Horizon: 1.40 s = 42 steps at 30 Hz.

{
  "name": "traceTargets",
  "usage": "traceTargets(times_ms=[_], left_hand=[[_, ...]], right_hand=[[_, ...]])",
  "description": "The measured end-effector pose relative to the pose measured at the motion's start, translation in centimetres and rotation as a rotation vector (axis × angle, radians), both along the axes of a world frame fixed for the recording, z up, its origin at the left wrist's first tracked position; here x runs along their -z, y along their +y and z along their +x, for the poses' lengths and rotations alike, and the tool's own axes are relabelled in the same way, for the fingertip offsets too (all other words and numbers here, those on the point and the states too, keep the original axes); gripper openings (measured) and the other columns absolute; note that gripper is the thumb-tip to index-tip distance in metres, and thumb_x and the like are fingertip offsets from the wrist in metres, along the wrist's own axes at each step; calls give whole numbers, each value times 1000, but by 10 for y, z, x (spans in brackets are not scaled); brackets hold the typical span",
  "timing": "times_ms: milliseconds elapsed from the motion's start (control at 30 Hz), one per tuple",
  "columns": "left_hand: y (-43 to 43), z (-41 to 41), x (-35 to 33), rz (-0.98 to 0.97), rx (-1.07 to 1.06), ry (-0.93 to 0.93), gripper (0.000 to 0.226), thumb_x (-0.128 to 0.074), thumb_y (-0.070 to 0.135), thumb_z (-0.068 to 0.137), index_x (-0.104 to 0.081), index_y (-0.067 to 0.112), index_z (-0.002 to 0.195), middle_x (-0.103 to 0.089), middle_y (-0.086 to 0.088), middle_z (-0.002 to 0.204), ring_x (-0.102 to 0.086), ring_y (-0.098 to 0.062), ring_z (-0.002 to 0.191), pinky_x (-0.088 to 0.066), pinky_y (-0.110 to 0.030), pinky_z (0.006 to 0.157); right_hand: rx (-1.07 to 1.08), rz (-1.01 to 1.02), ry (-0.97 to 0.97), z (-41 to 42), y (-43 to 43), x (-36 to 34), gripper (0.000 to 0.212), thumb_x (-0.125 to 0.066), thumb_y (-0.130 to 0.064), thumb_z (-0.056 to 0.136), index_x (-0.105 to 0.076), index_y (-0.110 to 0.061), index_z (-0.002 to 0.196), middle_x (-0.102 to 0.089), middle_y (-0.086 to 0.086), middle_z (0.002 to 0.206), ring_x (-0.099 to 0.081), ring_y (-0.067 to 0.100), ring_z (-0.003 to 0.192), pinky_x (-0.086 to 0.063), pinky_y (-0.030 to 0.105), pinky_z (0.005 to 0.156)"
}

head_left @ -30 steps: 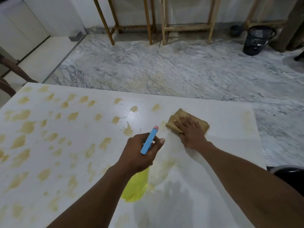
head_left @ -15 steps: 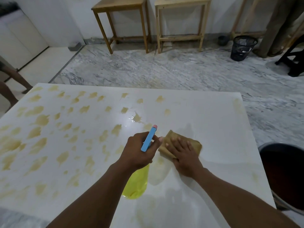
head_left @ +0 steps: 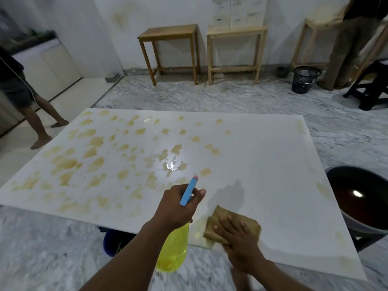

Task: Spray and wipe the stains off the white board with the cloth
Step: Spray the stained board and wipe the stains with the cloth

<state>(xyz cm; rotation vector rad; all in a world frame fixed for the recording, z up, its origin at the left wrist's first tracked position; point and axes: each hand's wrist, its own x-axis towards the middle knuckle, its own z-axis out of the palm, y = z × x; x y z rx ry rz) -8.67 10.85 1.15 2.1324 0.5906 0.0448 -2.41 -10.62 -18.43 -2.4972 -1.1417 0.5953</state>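
Observation:
A large white board lies flat just above the marble floor. Several yellow-brown stains cover its left and middle parts, and a wet patch shines near the centre. My left hand grips a yellow spray bottle with a blue trigger head, nozzle pointing away over the board. My right hand presses flat on a folded brown cloth at the board's near edge, just right of the bottle.
A dark basin of brown liquid sits at the board's right side. A blue bucket shows under the near edge. A person's bare legs stand at the left. Wooden tables and a black bin line the far wall.
My right hand has dragged the cloth toward me, from mid-board to the near edge. The view has pulled back and tilted up. My left hand keeps the bottle raised.

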Motion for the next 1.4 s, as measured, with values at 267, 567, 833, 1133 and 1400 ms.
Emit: traceTargets(times_ms=[267, 567, 833, 1133, 1400], left_hand=[[31, 60, 1, -24, 28, -27, 32, -68, 51, 96, -63, 23, 81, -71, -15, 68, -72, -18, 50, -56, -19, 56], [91, 187, 9, 45, 63, 45, 37, -63, 56, 97, -66, 20, 89, -79, -6, 77, -75, -16, 53, -62, -27, 66], [135, 234, 33, 43, 27, 93, 36, -64, 54, 97, -69, 18, 93, -73, -7, 65, -73, -14, 50, -58, -23, 63], [148, 216, 48, 19, -4, 125, 39, -64, 59, 94, -69, 20, 96, -80, -6, 82, -74, -13, 52, -60, -25, 66], [134, 149, 32, 22, 7, 88, 36, -66, 54, 95, -69, 18, 93, -74, -8, 62, -75, -15, 53, -54, -14, 60]], right_hand=[[548, 289, 861, 137, 36, -106, 19, -54, -15, 100, -72, -11, 100, -74, 11, 95, -67, 17, 79, -52, 26, 79], [495, 194, 395, 374, 152, -138, 23, -47, -17, 102, -65, -12, 116, -68, 17, 106, -61, 24, 74, -46, 29, 62], [139, -116, 105, 459, 215, -46, 50, -44, -28, 102, -37, -30, 152, -40, 9, 155, -39, 33, 140, -34, 41, 105], [106, -99, -224, 411, 203, 21, 63, -42, -57, 93, -14, -57, 149, -25, -1, 165, -15, 25, 154, -7, 55, 119], [4, -54, -178, 260, 174, 15, 66, -21, -58, 87, -21, -47, 153, -10, -10, 164, -5, 22, 155, -3, 56, 120]])
